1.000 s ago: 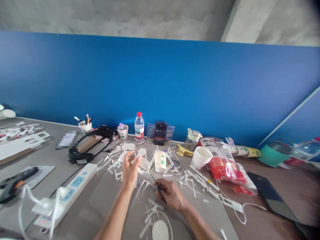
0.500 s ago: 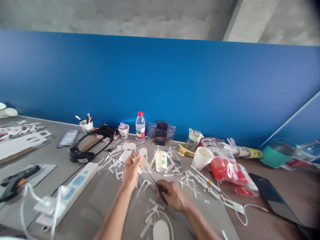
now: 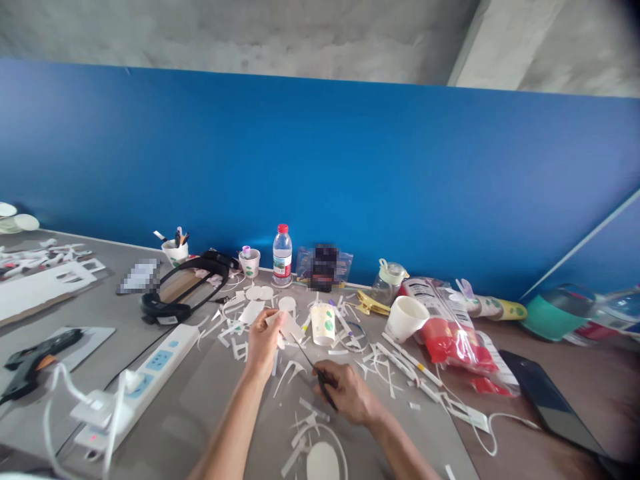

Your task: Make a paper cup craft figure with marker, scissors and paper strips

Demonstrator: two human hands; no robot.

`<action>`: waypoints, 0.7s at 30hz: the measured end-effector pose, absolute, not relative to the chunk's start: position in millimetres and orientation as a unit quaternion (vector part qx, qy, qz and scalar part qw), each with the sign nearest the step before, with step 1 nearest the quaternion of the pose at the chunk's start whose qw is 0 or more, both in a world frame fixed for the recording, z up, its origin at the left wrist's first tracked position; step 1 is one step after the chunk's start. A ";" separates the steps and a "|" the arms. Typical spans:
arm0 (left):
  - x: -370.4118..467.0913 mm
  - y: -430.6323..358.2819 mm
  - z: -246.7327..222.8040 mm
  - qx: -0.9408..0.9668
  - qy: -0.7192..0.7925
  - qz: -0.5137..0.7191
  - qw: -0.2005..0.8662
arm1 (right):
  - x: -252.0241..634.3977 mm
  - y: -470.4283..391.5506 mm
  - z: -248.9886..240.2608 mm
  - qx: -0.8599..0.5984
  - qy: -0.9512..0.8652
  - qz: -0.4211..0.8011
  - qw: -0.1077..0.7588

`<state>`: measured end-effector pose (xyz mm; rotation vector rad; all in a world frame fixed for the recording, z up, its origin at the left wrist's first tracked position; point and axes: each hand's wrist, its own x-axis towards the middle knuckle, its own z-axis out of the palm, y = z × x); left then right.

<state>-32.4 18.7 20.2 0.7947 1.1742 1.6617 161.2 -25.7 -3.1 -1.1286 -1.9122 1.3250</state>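
While my left hand [image 3: 263,340] pinches a white paper piece [image 3: 284,324] above the grey table [image 3: 210,393], my right hand [image 3: 345,393] is closed around black scissors [image 3: 316,375], their blades angled up toward the paper's lower edge. Paper scraps [image 3: 305,420] litter the table around both hands, with a printed paper cup [image 3: 323,323] just behind.

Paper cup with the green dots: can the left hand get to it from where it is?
Probably yes. The paper cup stands upright just right of the left hand, with only flat paper scraps between. But that hand already holds a white paper piece.
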 end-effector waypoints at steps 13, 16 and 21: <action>-32.1 21.7 14.7 0.313 0.468 0.675 0.477 | 159.6 -23.2 -12.1 -0.424 -0.682 0.528 0.277; -32.0 21.9 15.3 0.316 0.478 0.669 0.474 | 160.3 -23.0 -14.2 -0.422 -0.676 0.539 0.274; -33.5 20.2 16.1 0.320 0.493 0.665 0.461 | 162.0 -22.0 -13.3 -0.429 -0.682 0.522 0.278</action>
